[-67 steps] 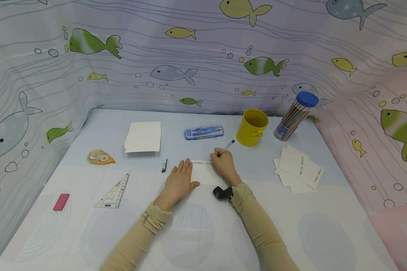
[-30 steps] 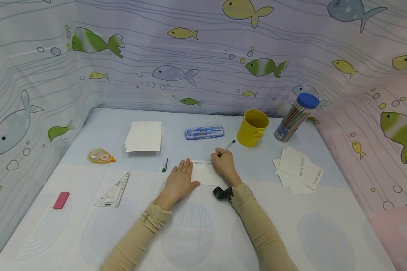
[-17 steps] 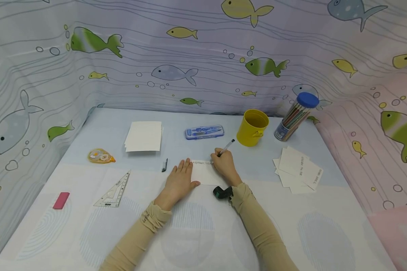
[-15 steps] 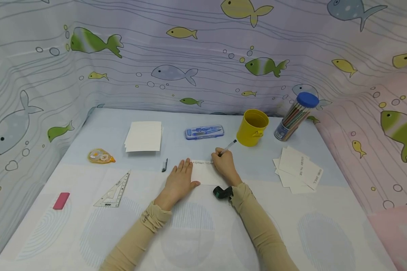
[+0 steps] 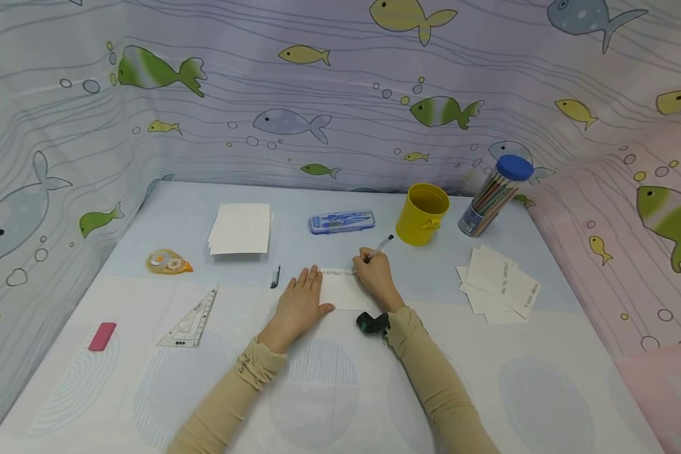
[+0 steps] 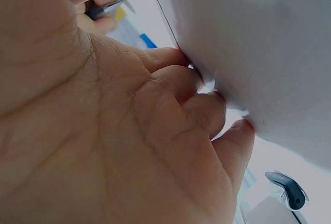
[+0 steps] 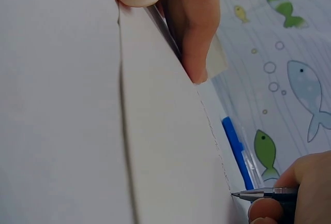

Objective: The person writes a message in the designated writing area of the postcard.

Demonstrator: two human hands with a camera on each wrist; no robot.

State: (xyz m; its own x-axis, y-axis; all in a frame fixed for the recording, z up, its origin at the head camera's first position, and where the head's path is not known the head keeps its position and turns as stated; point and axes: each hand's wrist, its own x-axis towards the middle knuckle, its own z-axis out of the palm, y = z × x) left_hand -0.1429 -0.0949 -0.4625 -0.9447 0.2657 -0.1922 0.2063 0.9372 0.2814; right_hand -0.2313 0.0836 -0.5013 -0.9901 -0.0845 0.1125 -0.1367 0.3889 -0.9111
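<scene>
A white paper card (image 5: 343,295) lies on the table between the two hands, with a line of small handwriting along its top edge. My left hand (image 5: 299,308) lies flat at the card's left side, fingers stretched forward and thumb out over its lower corner. My right hand (image 5: 377,277) pinches a pen (image 5: 384,242), its dark end tilted up to the right. In the right wrist view the pen's tip (image 7: 236,194) meets the paper at the end of the written line. A black pen cap (image 5: 275,277) lies just left of the left hand's fingertips.
Behind stand a blank paper stack (image 5: 240,229), a blue case (image 5: 342,222), a yellow mug (image 5: 422,214) and a blue-lidded pencil jar (image 5: 495,197). Written cards (image 5: 500,285) lie right. Correction tape (image 5: 168,261), a set square (image 5: 190,320) and a pink eraser (image 5: 103,337) lie left.
The pen's upper end shifts slightly back and forth as the right hand makes tiny movements at the end of the written line. The left hand stays in place.
</scene>
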